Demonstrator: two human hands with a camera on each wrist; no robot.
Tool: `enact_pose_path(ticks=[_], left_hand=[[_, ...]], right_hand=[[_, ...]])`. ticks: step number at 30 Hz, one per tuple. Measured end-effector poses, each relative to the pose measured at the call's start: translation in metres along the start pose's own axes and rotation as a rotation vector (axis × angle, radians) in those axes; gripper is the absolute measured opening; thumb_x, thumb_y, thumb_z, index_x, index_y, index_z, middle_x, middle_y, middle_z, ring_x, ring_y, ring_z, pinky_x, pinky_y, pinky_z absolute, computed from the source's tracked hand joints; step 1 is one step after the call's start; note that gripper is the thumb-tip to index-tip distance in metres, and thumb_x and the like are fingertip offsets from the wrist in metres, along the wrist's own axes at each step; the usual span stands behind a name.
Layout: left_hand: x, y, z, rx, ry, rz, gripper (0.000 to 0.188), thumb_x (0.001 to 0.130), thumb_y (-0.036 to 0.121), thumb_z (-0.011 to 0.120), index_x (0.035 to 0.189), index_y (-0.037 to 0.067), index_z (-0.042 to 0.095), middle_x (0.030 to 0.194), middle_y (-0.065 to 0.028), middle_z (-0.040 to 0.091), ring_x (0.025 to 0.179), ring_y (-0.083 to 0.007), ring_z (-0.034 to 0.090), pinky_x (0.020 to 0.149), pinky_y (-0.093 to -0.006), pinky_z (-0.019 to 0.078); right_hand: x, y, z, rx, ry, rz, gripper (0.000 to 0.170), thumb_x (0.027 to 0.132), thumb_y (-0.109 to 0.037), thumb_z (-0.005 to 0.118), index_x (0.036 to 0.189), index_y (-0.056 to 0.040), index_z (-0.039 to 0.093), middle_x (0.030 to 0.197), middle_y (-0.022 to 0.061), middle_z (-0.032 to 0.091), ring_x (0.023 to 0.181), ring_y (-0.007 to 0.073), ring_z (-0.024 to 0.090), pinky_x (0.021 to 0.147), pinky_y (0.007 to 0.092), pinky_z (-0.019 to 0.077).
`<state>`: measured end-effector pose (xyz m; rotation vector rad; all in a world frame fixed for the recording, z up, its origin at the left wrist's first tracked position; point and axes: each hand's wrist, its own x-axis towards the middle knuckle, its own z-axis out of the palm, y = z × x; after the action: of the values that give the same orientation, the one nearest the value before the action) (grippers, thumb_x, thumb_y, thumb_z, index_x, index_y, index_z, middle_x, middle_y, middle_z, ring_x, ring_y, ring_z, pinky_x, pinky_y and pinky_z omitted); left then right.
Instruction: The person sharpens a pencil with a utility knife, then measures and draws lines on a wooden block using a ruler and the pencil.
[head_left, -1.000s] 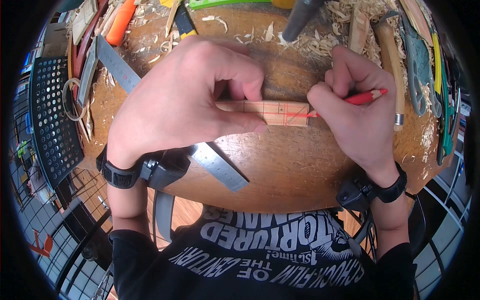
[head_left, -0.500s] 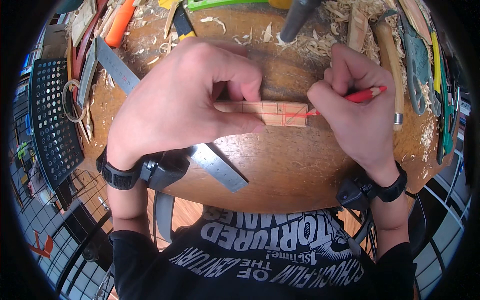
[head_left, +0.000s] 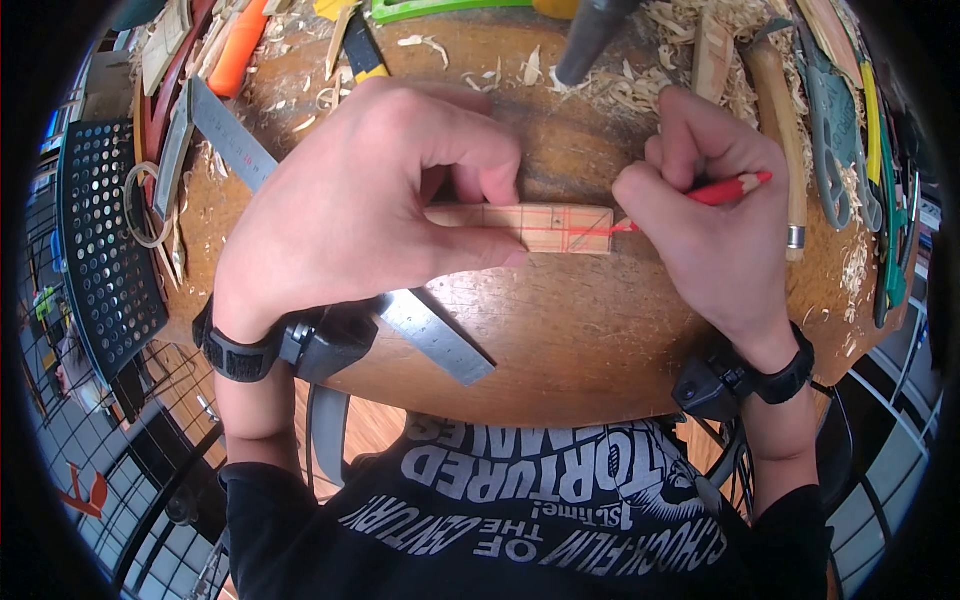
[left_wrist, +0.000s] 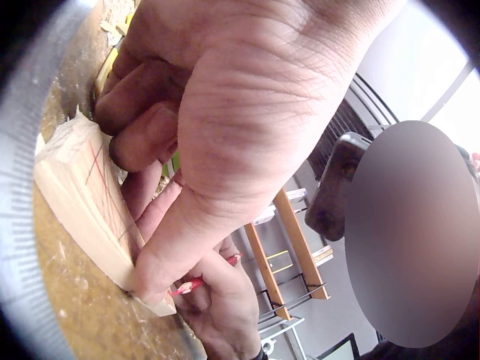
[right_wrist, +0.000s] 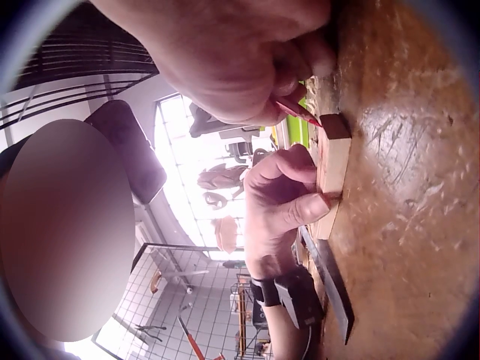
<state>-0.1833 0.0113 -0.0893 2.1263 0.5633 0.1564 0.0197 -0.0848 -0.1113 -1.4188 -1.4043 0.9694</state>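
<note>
A small wooden block [head_left: 545,228] with red and dark pencil lines lies on the wooden table. The left hand [head_left: 370,190] grips it between thumb and fingers, covering its left part. In the right hand [head_left: 715,210] is a red pencil [head_left: 733,190], its tip at the block's right end. The left wrist view shows the left thumb pressed on the near side of the block [left_wrist: 82,187]. In the right wrist view the pencil [right_wrist: 300,112] touches or nearly touches the end of the block [right_wrist: 334,154].
A steel ruler [head_left: 435,335] passes under the left hand. Behind are a cutter [head_left: 363,45], an orange handle [head_left: 238,50], a dark metal tube [head_left: 592,45] and wood shavings [head_left: 640,90]. A wooden-handled tool [head_left: 775,120] and scissors [head_left: 828,130] lie at right.
The block and the left hand have shifted very slightly left in the head view. Both hands keep their grips, and the pencil tip stays near the block's right end.
</note>
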Motion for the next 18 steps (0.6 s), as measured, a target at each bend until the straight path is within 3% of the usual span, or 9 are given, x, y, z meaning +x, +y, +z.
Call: enact_pose_path(ticks=[18], left_hand=[[-0.0002, 0.0012, -0.0004, 0.004, -0.011, -0.022, 0.027, 0.067, 0.005, 0.084, 0.073, 0.000, 0.058, 0.073, 0.0001, 0.046, 0.057, -0.0041, 0.042, 0.046, -0.0209, 0.0307]], right_hand=[[-0.0001, -0.0003, -0.0002, 0.011, -0.007, -0.003, 0.032, 0.074, 0.011, 0.053, 0.064, -0.0079, 0.030, 0.059, -0.0072, 0.029, 0.055, 0.0008, 0.027, 0.049, 0.0214, 0.0225]])
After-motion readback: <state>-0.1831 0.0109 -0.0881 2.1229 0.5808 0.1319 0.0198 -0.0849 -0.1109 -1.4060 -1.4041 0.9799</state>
